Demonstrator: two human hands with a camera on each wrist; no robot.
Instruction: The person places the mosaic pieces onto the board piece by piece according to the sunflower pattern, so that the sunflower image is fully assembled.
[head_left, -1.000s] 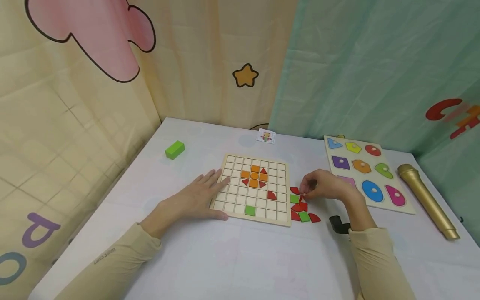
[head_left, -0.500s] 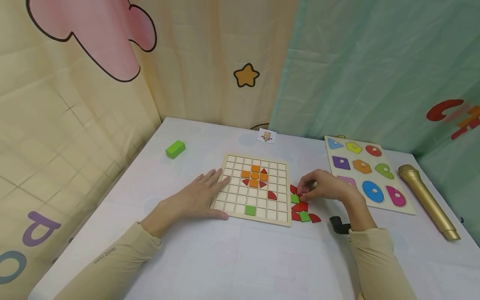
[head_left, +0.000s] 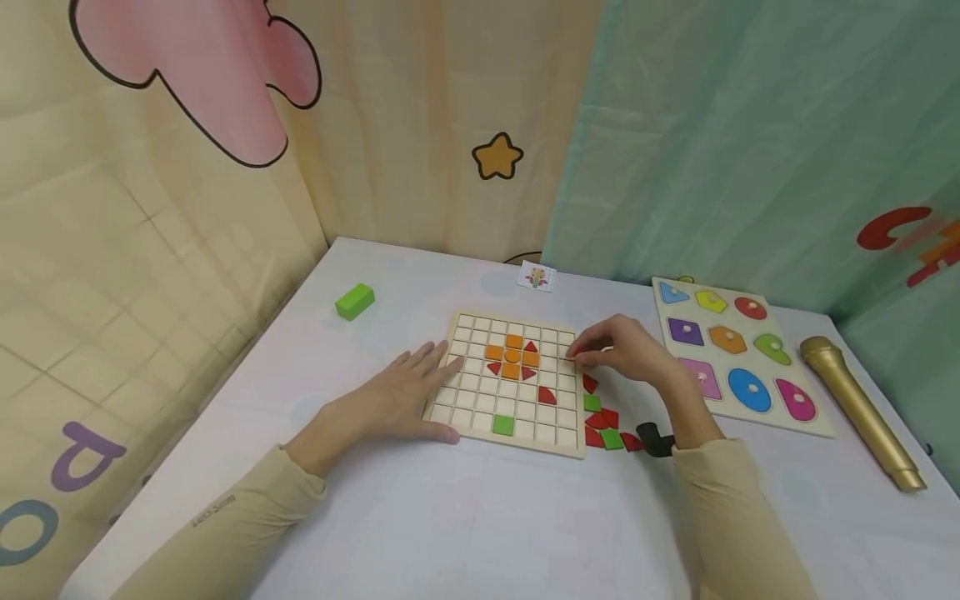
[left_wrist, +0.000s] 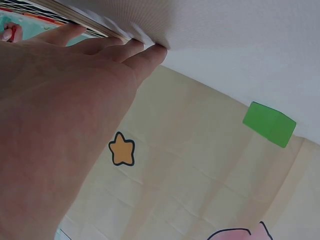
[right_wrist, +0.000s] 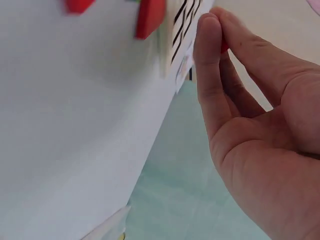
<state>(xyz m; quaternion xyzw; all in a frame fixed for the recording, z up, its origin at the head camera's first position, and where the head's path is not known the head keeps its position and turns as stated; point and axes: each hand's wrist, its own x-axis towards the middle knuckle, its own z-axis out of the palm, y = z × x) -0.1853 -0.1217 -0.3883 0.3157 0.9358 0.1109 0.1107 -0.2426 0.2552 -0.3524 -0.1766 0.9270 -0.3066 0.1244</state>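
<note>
My left hand (head_left: 393,400) rests with extended fingers at the left edge of a wooden grid board (head_left: 482,406); its thumb lies by the near left corner. Over the board's right edge, my right hand (head_left: 630,354) pinches a small red tile (right_wrist: 224,47) between thumb and fingertips, its shape mostly hidden. Orange squares (head_left: 513,342) surround an orange circle (head_left: 512,356) on the grid, with red triangles (head_left: 531,346) around them. A red quarter-circle tile (head_left: 547,395) and a green square tile (head_left: 503,425) lie lower on the grid.
Loose red and green tiles (head_left: 611,438) lie right of the board, near a black bent piece (head_left: 654,440). Farther right are a shape puzzle (head_left: 717,402) and a gold microphone (head_left: 862,412). A pattern card (head_left: 537,277) and a green block (head_left: 355,301) lie toward the back.
My right hand has lifted a red tile from the loose pile and moved left and away from me, to the board's right edge. The left hand has stayed in place.
</note>
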